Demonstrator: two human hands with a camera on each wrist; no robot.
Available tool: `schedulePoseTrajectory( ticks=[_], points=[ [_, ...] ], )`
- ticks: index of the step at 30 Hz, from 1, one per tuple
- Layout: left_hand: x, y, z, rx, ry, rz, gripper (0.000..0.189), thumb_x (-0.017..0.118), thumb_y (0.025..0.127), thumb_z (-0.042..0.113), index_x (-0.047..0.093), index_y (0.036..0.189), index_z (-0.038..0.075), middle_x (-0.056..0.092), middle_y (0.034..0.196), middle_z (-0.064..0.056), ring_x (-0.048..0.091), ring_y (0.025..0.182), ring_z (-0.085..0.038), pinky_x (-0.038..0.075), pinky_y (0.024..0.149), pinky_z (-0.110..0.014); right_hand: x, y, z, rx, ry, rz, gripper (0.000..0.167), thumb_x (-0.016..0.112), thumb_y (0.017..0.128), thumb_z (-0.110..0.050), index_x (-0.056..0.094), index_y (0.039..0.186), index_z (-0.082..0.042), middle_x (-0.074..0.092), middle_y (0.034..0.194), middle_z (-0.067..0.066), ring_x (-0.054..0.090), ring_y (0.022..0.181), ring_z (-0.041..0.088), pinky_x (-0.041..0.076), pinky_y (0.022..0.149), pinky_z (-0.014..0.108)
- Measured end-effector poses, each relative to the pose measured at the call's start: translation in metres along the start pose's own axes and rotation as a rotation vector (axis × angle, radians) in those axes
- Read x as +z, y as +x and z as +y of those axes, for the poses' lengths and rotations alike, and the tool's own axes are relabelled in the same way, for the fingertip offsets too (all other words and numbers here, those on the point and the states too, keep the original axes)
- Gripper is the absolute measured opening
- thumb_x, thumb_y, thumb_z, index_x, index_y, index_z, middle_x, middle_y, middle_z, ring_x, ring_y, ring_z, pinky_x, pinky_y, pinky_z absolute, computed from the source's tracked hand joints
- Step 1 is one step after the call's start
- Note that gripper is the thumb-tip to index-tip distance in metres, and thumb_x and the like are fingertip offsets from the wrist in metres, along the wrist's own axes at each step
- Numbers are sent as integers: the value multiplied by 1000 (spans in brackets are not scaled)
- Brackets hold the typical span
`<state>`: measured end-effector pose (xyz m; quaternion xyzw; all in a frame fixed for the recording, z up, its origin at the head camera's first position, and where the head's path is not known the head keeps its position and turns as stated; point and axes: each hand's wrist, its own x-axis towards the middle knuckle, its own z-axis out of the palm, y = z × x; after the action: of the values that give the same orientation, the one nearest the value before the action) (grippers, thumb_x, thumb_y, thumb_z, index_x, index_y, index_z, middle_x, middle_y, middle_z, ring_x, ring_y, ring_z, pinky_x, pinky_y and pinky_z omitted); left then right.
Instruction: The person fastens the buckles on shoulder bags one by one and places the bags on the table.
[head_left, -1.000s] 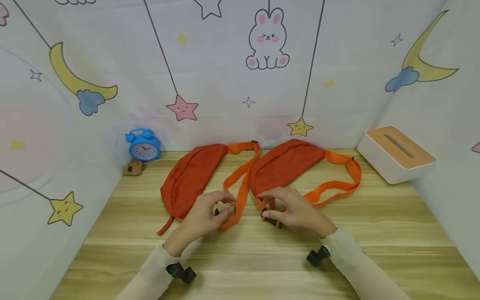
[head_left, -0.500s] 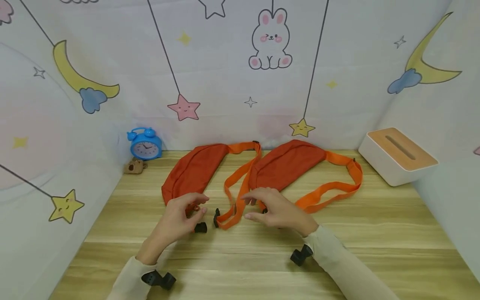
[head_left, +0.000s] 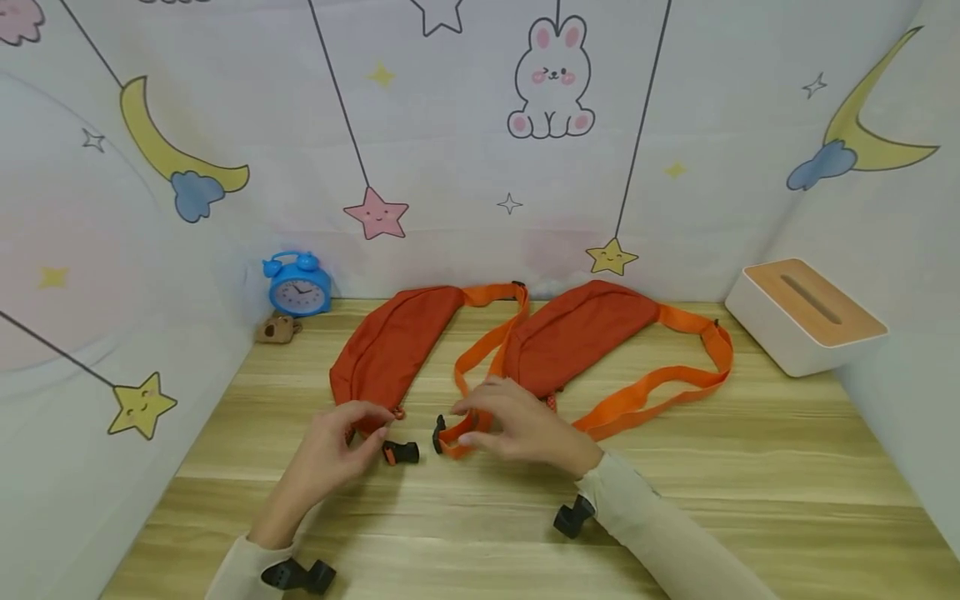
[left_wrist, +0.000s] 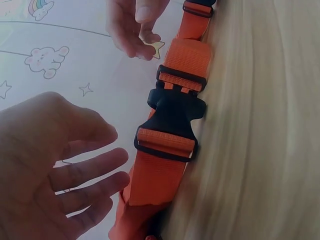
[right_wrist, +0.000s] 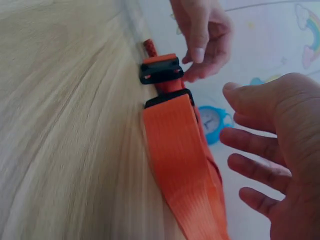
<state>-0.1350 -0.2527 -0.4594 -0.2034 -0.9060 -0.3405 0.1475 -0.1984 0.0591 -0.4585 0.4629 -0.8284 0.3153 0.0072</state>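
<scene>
The grip is slack and empty on the left hand and right hand alike. In front of the left orange bag, one buckle half faces the other half, apart, seemingly leaving the strap loose; whether fingertips touch fabric is unclear.

Beyond the left hand, a blue alarm clock stands near the far edge of the wooden table, with a small brown toy just in front of it. Well out to the right of the right hand sits a white tissue box. A white cloth printed with stars, moons and a rabbit hangs beyond both hands.
</scene>
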Motion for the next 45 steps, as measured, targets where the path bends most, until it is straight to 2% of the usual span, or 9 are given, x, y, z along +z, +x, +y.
schedulePoseTrajectory(
  ticks=[2,6,10,15,18,23,34,39,45],
  points=[
    [0,-2,-2,22,20,1,25,83,87,-2,80,104,17,81,98,0,67,79,-12,56,70,-34,3,4,-3,14,-7,-24,38,78,100,-32,75,133,-14,78,129,-1,62,124,19,50,108,44],
    [0,-6,-5,52,41,-13,24,83,85,-2,80,104,14,81,98,1,71,83,-17,57,73,-35,10,11,-5,29,-52,-66,36,77,100,-37,76,132,-20,77,129,-5,61,124,18,49,105,44],
    [0,-9,-7,59,20,-41,30,79,82,-6,80,104,14,80,100,5,73,88,-18,59,77,-38,20,16,-5,6,-110,-77,32,76,100,-39,77,127,-23,77,128,-5,62,124,19,49,104,44],
    [1,-12,-10,42,-31,-88,38,74,80,-11,80,109,13,81,105,3,75,96,-18,62,86,-42,27,19,-7,-13,-134,-76,30,78,98,-38,78,126,-24,78,126,-6,63,124,19,47,104,44],
    [2,-12,-11,14,-70,-122,41,72,80,-12,79,113,12,82,108,0,76,100,-15,62,90,-42,29,21,-8,-7,-140,-71,30,80,98,-38,78,124,-25,78,124,-7,65,123,18,46,110,44],
    [4,-12,-13,-17,-106,-174,40,75,83,-9,78,116,13,82,111,1,75,107,-11,61,95,-39,31,22,-9,24,-135,-70,24,82,96,-35,78,118,-27,79,117,-11,67,118,13,46,111,42],
    [7,-15,-15,27,-136,-180,30,83,87,-1,79,111,15,81,105,6,75,100,-10,61,91,-33,37,20,-8,44,-156,-42,21,83,95,-37,76,113,-29,80,112,-13,71,110,10,50,100,38],
    [7,-15,-17,46,-145,-188,26,84,88,1,79,109,16,80,104,6,75,95,-14,62,87,-33,37,20,-5,8,-145,-29,17,82,97,-29,76,113,-27,80,109,-13,72,105,8,51,101,36],
    [10,-14,-20,64,-150,-162,25,84,88,2,80,107,17,80,102,6,75,91,-14,63,85,-33,33,21,-4,-8,-101,-27,18,79,97,-18,77,114,-24,81,110,-11,71,100,8,50,94,33]
  ],
)
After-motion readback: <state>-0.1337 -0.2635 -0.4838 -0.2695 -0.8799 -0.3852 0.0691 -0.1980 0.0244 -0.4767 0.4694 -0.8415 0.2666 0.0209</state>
